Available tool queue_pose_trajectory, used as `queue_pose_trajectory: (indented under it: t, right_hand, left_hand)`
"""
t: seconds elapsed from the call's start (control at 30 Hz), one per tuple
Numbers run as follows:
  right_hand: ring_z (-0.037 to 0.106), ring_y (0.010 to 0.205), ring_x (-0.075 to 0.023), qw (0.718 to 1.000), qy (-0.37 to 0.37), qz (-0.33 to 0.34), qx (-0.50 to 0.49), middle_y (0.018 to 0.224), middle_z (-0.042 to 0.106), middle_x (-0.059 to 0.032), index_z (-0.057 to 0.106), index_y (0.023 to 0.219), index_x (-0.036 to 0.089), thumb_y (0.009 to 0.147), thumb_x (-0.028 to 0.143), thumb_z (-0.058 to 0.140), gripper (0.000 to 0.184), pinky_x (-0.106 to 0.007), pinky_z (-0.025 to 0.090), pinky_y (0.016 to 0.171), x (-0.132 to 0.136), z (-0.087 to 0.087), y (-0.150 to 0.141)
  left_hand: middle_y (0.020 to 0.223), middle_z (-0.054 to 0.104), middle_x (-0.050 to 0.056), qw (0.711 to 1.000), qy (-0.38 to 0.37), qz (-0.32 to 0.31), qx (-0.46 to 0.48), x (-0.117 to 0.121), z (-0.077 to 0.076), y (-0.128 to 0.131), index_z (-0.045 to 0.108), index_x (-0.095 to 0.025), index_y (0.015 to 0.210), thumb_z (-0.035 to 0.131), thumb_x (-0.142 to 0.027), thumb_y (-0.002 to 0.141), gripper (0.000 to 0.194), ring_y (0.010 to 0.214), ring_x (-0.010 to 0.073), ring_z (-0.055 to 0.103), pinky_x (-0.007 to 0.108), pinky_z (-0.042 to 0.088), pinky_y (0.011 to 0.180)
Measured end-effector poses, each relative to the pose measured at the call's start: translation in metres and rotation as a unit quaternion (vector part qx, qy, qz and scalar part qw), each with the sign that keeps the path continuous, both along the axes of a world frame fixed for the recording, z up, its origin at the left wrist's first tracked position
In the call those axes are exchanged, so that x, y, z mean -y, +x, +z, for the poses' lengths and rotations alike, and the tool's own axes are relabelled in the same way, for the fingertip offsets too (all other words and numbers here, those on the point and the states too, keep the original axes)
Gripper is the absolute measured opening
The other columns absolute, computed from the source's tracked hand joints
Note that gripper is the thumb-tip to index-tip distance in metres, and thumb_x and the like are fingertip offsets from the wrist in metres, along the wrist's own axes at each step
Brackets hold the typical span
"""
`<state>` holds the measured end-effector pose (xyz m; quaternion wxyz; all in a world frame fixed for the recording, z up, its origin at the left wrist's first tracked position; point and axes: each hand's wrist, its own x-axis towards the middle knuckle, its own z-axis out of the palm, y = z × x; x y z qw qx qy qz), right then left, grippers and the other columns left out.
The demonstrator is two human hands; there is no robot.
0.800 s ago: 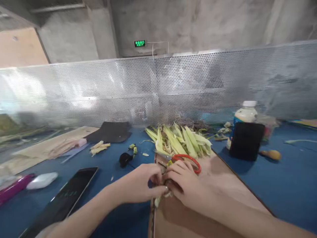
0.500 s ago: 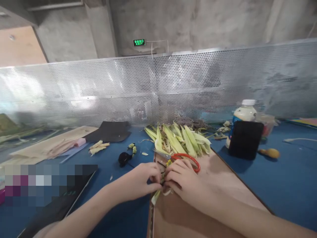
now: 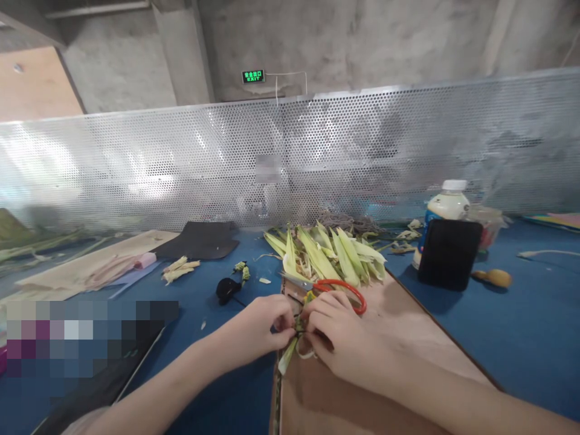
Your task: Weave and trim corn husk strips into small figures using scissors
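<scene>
My left hand (image 3: 263, 329) and my right hand (image 3: 338, 338) meet at the near left corner of a brown cardboard sheet (image 3: 408, 356). Both pinch a small bundle of pale green husk strips (image 3: 294, 344), fingers curled tight around it; a loose strip end hangs off the cardboard's edge. Red-handled scissors (image 3: 339, 289) lie on the cardboard just beyond my right fingers. A pile of green-yellow corn husks (image 3: 328, 254) sits behind the scissors.
On the blue table (image 3: 521, 338) stand a white bottle (image 3: 446, 208) and a black box (image 3: 448, 254) at right, with a small yellow gourd-like object (image 3: 493, 278). A small black object (image 3: 226, 290), husk scraps (image 3: 180, 269) and a dark cloth (image 3: 199, 240) lie at left. A perforated metal screen (image 3: 181, 163) closes the back.
Both hands stayed together at the cardboard's corner, fingers working the husk bundle. A strip end now hangs lower off the edge. The view shifted slightly.
</scene>
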<state>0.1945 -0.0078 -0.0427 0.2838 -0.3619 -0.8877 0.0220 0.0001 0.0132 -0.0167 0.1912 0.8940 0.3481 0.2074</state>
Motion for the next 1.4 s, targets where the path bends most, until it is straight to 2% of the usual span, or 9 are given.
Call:
queue_pose_trajectory:
  t: [0.4, 0.6, 0.8, 0.93, 1.1, 1.27, 1.4]
  right_hand:
    - [0.043, 0.084, -0.0140, 1.000, -0.023, 0.014, 0.016, 0.084, 0.056, 0.0004, 0.048, 0.068, 0.017, 0.069, 0.006, 0.049, 0.011, -0.032, 0.030, 0.080, 0.007, 0.013, 0.002]
    - [0.042, 0.084, -0.0141, 0.999, -0.029, 0.007, 0.023, 0.085, 0.056, 0.0003, 0.048, 0.066, 0.017, 0.068, 0.006, 0.049, 0.011, -0.032, 0.030, 0.080, 0.010, 0.017, 0.001]
    - [0.042, 0.092, -0.0182, 0.999, -0.031, 0.006, 0.030, 0.094, 0.056, -0.0021, 0.053, 0.069, 0.018, 0.070, 0.007, 0.048, 0.012, -0.036, 0.031, 0.083, 0.010, 0.017, 0.002]
    - [0.040, 0.098, -0.0195, 1.000, -0.015, 0.008, 0.017, 0.106, 0.054, -0.0015, 0.050, 0.067, 0.018, 0.072, 0.007, 0.048, 0.012, -0.038, 0.032, 0.085, 0.009, 0.018, 0.002]
    - [0.040, 0.094, -0.0184, 1.000, -0.013, 0.016, 0.023, 0.104, 0.054, -0.0022, 0.047, 0.066, 0.017, 0.071, 0.004, 0.047, 0.014, -0.037, 0.033, 0.082, 0.006, 0.017, 0.001]
    - [0.041, 0.096, -0.0176, 1.000, -0.009, -0.019, 0.010, 0.103, 0.053, -0.0005, 0.045, 0.065, 0.017, 0.070, 0.005, 0.049, 0.014, -0.036, 0.033, 0.082, 0.002, 0.013, 0.004]
    - [0.042, 0.098, -0.0187, 0.999, -0.001, -0.054, 0.003, 0.101, 0.053, -0.0004, 0.046, 0.067, 0.018, 0.071, 0.011, 0.053, 0.010, -0.038, 0.032, 0.084, 0.003, 0.016, 0.005]
  left_hand:
    - [0.077, 0.055, 0.000, 0.999, 0.031, -0.007, -0.012, -0.001, 0.000, -0.002, 0.053, -0.017, 0.072, 0.052, -0.011, 0.075, 0.007, 0.069, 0.0105, 0.049, 0.021, 0.039, 0.064]
    - [0.078, 0.056, 0.000, 0.999, 0.043, -0.013, -0.010, 0.000, 0.001, -0.003, 0.048, -0.018, 0.066, 0.053, -0.011, 0.076, 0.012, 0.077, 0.0121, 0.052, 0.023, 0.041, 0.071]
    - [0.087, 0.060, 0.002, 0.998, 0.045, 0.012, -0.037, 0.001, 0.006, -0.003, 0.047, -0.018, 0.065, 0.053, -0.011, 0.075, 0.014, 0.087, 0.0153, 0.054, 0.027, 0.041, 0.079]
    - [0.082, 0.057, 0.002, 0.994, 0.068, 0.041, -0.070, 0.002, 0.007, -0.003, 0.046, -0.019, 0.066, 0.050, -0.011, 0.075, 0.013, 0.084, 0.0167, 0.053, 0.028, 0.041, 0.075]
    - [0.077, 0.054, 0.002, 0.989, 0.099, 0.053, -0.098, 0.003, 0.006, -0.002, 0.046, -0.019, 0.066, 0.047, -0.012, 0.077, 0.013, 0.077, 0.0162, 0.051, 0.027, 0.041, 0.070]
    - [0.079, 0.054, 0.003, 0.986, 0.118, 0.064, -0.097, 0.002, 0.008, -0.003, 0.046, -0.019, 0.067, 0.047, -0.015, 0.078, 0.012, 0.079, 0.0169, 0.052, 0.028, 0.040, 0.072]
    - [0.080, 0.056, 0.003, 0.989, 0.104, 0.056, -0.084, 0.004, 0.010, -0.003, 0.048, -0.018, 0.070, 0.047, -0.017, 0.079, 0.009, 0.080, 0.0169, 0.052, 0.028, 0.041, 0.073]
